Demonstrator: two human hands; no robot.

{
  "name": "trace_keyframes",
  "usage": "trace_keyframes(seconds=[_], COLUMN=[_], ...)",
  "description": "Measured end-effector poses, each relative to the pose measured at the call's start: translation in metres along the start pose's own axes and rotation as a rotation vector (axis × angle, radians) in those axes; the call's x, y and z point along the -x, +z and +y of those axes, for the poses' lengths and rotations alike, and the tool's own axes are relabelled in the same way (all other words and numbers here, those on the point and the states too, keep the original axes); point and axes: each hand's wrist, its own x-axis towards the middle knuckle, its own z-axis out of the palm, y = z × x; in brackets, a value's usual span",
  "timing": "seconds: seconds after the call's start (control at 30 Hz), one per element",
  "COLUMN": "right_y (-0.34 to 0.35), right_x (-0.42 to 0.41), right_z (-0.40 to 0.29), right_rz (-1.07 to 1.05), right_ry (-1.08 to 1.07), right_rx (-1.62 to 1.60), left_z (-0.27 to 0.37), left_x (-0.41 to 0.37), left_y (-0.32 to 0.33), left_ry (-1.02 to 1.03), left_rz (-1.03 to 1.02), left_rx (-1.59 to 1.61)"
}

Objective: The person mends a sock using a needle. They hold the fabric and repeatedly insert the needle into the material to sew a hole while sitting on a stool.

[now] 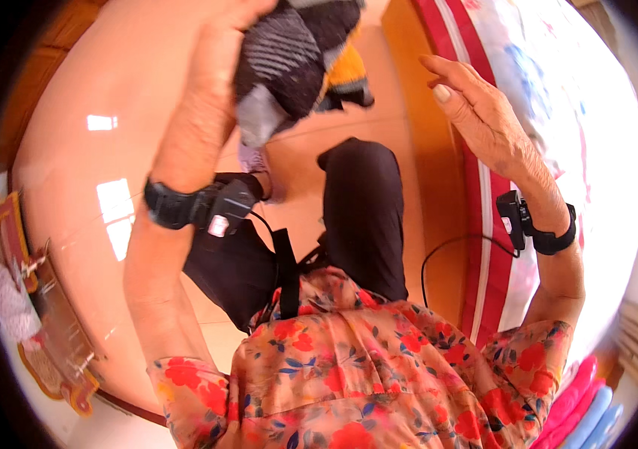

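A dark knitted bundle (282, 59) with grey stripes, grey patches and a yellow part hangs before me at the top of the view; it looks like socks. My left hand (240, 22) holds it from the left side. The top edge of the picture cuts off part of that hand, and its grip is partly hidden. Over the edge of the bed (566, 146), my right hand (479, 115) is raised with nothing in it. Its fingers are apart, and a gap separates it from the bundle.
The bed has an orange wooden side board (431, 185) and a red-and-white mattress border. Pink and blue folded cloths (577, 404) lie at lower right. A wall-side ornate rack (52, 303) holds a pale cloth. Glossy tiles (77, 168) cover the floor. A cable (424, 264) loops from my right wrist device.
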Motion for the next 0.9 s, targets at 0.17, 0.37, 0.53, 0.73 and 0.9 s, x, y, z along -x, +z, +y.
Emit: trace_keyframes(seconds=[0.17,0.37,0.53,0.73,0.9], right_y=[-0.010,-0.067,-0.071,-0.045,0.013], right_x=[0.051,0.108,0.161,0.137,0.108], right_z=[-0.028,0.038,0.071,-0.007,-0.022], right_rz=[0.033,0.095,-0.103,-0.079,0.095], right_ry=[0.002,0.075,0.457,0.234,0.164], right_rx=[0.129,0.997,0.863,0.402,0.123], left_z=[0.027,0.043,-0.010,-0.074,-0.064], left_x=[0.005,-0.008,-0.037,-0.023,-0.027], left_y=[0.022,-0.037,-0.084,-0.048,-0.021], left_ry=[0.100,0.180,0.095,-0.096,-0.252], left_rz=[-0.138,-0.051,-0.031,0.072,-0.250], left_rx=[0.131,0.085,0.139,0.181,0.351])
